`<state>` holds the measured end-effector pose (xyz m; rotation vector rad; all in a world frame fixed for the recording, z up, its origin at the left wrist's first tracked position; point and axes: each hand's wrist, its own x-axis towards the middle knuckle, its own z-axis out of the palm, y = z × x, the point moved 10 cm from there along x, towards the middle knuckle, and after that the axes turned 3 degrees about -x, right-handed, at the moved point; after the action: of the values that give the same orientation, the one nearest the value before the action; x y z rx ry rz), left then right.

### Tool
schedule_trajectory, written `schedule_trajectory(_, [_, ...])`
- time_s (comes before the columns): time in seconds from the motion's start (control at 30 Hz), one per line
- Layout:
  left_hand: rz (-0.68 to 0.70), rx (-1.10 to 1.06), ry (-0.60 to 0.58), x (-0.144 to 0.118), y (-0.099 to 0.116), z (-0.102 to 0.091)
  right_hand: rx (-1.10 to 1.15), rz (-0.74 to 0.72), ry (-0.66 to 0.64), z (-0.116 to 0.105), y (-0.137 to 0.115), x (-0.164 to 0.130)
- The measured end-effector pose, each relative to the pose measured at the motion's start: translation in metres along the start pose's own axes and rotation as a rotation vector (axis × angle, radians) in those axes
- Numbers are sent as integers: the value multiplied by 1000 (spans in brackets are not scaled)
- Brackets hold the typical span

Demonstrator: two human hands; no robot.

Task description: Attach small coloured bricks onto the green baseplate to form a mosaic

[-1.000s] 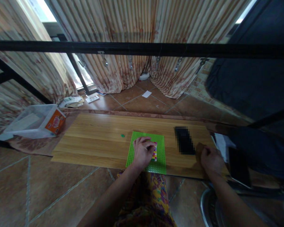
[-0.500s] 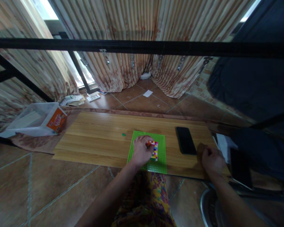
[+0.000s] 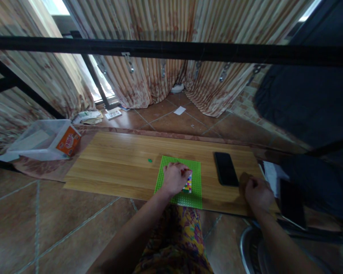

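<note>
A green studded baseplate (image 3: 196, 186) lies on the wooden board. On it stands a small block of toy bricks (image 3: 188, 185) in pink, yellow, white, purple and green. My left hand (image 3: 175, 178) is over the baseplate and hides the left and far part of the brick block. Its thumb and fingers are pinched at the block's far edge, with a bit of a red toy brick (image 3: 184, 172) showing between them. My right hand (image 3: 258, 193) rests in a loose fist near the board's right end, with nothing visible in it.
A black phone (image 3: 226, 168) lies right of the baseplate, and a small green piece (image 3: 150, 160) left of it. The wooden board (image 3: 114, 163) spans the middle. A clear plastic box (image 3: 45, 146) stands at left. A black metal bar (image 3: 165, 49) crosses in front of the curtains.
My left hand has shifted slightly to the right and now covers more of the brick block's far edge. My right hand stays in place; the view has tilted slightly.
</note>
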<state>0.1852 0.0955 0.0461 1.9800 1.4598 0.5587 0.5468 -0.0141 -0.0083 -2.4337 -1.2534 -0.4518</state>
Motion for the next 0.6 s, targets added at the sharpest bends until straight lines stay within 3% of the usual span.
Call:
schedule_trajectory(0.4, [27,-50,47,-4,0,-1,-26,-20,-20,9,5,0])
schedule_trajectory(0.5, [61,-99,126,-8,-5,-15,-23,-19,-22,12,8,1])
schedule_trajectory(0.6, [8,-110,268,-10,-36,-43,-18,-26,-7,11,8,1])
